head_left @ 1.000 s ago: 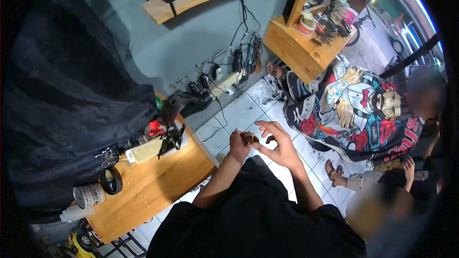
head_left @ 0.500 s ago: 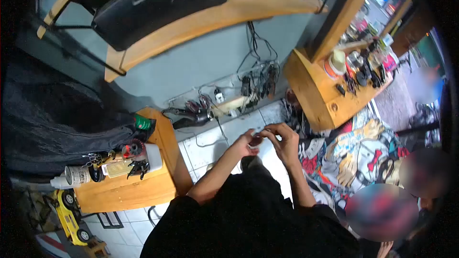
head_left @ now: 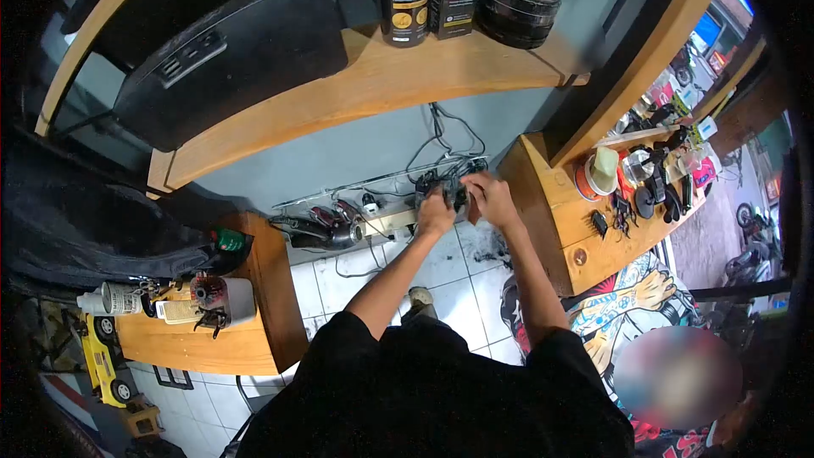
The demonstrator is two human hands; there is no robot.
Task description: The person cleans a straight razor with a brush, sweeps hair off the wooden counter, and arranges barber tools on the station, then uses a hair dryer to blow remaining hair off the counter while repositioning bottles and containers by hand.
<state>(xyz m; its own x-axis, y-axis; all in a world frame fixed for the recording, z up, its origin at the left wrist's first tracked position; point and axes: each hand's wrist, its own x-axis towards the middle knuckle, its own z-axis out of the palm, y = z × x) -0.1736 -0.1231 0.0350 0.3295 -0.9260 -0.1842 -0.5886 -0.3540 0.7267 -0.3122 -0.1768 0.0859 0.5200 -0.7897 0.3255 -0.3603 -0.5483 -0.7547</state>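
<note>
My left hand [head_left: 436,214] reaches forward to the dark clippers and cords [head_left: 449,182] hanging at the wall rack, its fingers curled; what they hold, if anything, is hidden. Close to its right, my right hand [head_left: 492,199] has thumb and fingers pressed together at the right end of the cords. A small brown thing [head_left: 473,210] shows just under its fingers. Left of my hands, a dark hair dryer [head_left: 339,236] and a white-and-black clipper [head_left: 370,203] hang on the rack.
A wooden shelf [head_left: 373,76] with a bottle [head_left: 404,0] and a round black tin [head_left: 519,10] juts out above. Tools lie on the right wooden counter [head_left: 551,195] and left counter [head_left: 203,348]. A person under a printed cape [head_left: 632,293] sits at right.
My view has swung toward the wall and shelf. Both hands have moved forward, from in front of my body to the hanging cords and clippers.
</note>
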